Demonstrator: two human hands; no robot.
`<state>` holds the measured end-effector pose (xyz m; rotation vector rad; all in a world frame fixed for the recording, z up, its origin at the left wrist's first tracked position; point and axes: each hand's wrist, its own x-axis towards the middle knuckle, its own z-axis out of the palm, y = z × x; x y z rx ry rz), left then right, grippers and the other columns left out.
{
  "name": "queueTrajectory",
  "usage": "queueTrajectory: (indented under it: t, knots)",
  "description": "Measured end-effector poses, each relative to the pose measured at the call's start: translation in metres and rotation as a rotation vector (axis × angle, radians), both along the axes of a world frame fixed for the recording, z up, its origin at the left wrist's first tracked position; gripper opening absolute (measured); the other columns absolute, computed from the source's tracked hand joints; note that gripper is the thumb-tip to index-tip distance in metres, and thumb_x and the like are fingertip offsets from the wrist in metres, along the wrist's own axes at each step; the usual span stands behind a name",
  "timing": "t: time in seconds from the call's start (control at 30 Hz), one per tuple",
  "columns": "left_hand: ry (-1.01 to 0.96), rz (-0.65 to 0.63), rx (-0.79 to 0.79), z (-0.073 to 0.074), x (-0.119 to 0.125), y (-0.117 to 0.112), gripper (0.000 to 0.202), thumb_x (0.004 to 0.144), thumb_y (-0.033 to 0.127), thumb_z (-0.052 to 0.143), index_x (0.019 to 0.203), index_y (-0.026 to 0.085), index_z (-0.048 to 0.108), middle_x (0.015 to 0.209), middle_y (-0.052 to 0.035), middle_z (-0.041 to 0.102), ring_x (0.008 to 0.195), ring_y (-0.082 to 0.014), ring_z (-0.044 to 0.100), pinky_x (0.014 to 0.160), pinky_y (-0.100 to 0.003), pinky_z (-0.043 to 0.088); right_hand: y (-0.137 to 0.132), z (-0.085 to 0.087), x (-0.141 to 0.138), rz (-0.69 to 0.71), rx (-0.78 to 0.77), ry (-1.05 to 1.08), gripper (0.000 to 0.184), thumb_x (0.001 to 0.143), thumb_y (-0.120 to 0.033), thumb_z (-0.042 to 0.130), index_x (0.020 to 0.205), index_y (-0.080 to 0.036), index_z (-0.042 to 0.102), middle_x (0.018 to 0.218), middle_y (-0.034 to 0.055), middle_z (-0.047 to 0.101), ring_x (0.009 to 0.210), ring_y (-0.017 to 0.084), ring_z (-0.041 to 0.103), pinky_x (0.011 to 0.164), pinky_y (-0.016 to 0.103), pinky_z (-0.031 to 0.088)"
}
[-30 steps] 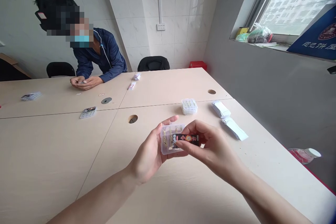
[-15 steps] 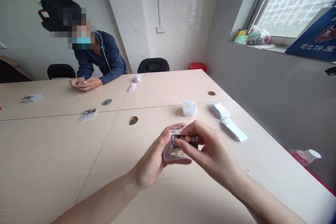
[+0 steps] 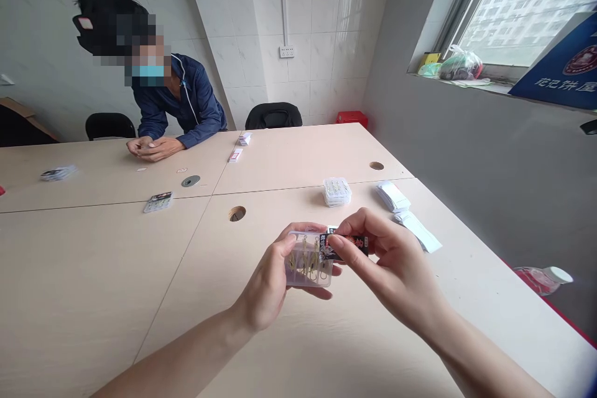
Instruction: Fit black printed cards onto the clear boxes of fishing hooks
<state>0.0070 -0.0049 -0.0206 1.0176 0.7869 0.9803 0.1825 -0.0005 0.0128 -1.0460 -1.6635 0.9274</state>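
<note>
My left hand [image 3: 268, 280] is closed round a clear plastic box of fish hooks [image 3: 305, 261], its thumb on the near left edge and its fingers beneath. Gold-coloured hooks show through the box in several compartments. Between the thumb and fingers of my right hand [image 3: 377, 249] is a black printed label [image 3: 357, 244] with red and white lettering. The label overlaps the upper right part of the box; whether it touches the lid I cannot tell. My right fingertips hide part of it.
Beyond my hands stands a stack of clear boxes [image 3: 336, 191]. Stacks of white paper slips [image 3: 392, 196] lie to its right. A labelled box [image 3: 158, 201] lies at left. Across the table [image 3: 196, 298] a person [image 3: 186, 96] leans on both forearms. Cable holes [image 3: 237, 214] pierce the tabletop.
My right hand has drawn the label rightward and slightly up across the box, uncovering more hooks. My left hand, with the box, has shifted a little left.
</note>
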Motion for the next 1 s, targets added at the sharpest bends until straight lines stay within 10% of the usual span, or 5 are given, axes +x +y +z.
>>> queueTrajectory:
  t: [0.8,1.0]
  knots:
    - [0.014,0.053,-0.012,0.0035,0.0023,-0.0007,0.048,0.097,0.055,0.024,0.111,0.023,0.057,0.106,-0.0093,0.071,0.083,-0.0234,0.069,0.061,-0.037,0.059,0.0015,-0.0049,-0.0002,0.018,-0.038,-0.056,0.016,0.089,-0.032,0.063,0.081,-0.021,0.055,0.075,0.0007,0.06,0.062,0.015,0.059,0.051,0.027,0.043]
    - [-0.13,0.003,-0.069,0.0048,0.0032,-0.0024,0.057,0.095,0.06,0.02,0.124,0.025,0.055,0.116,-0.0098,0.069,0.104,-0.0275,0.065,0.082,-0.045,0.056,0.0002,-0.0064,-0.0025,0.017,-0.011,-0.085,0.012,0.09,-0.029,0.061,0.082,-0.021,0.056,0.076,0.0006,0.062,0.065,0.014,0.056,0.053,0.027,0.043]
